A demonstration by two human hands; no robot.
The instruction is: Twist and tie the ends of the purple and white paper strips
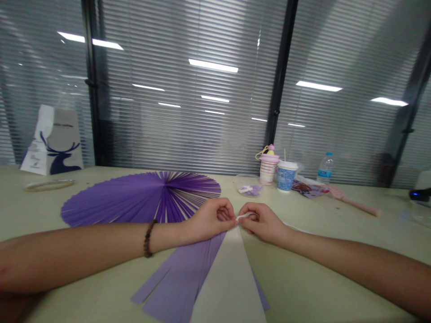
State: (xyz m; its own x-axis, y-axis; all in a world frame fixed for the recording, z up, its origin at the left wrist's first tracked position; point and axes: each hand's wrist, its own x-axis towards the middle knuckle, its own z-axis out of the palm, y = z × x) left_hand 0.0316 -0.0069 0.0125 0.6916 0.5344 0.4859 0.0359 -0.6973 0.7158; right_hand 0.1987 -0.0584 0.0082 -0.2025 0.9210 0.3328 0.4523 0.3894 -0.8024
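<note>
My left hand (pixel 215 217) is pinched at the narrow top of a white paper wedge (pixel 229 278). Close beside it, my right hand (pixel 261 220) pinches a thin white cord (pixel 247 215), which runs over to my left fingertips. Lilac paper strips (pixel 182 273) fan out beneath the white wedge toward the near edge, their top ends hidden by my left hand. Behind my left forearm lies a large round purple pleated fan (pixel 124 197), spread flat. What exactly my left fingertips grip is too small to make out.
A white paper bag (pixel 63 139) and a tape-like ring (pixel 50 185) are at the left. Behind my right hand are a clear bowl (pixel 249 189), a pink-lidded cup (pixel 268 168), a blue cup (pixel 286 177), a bottle (pixel 325 168) and a pink stick (pixel 362 207) on the table (pixel 370 233).
</note>
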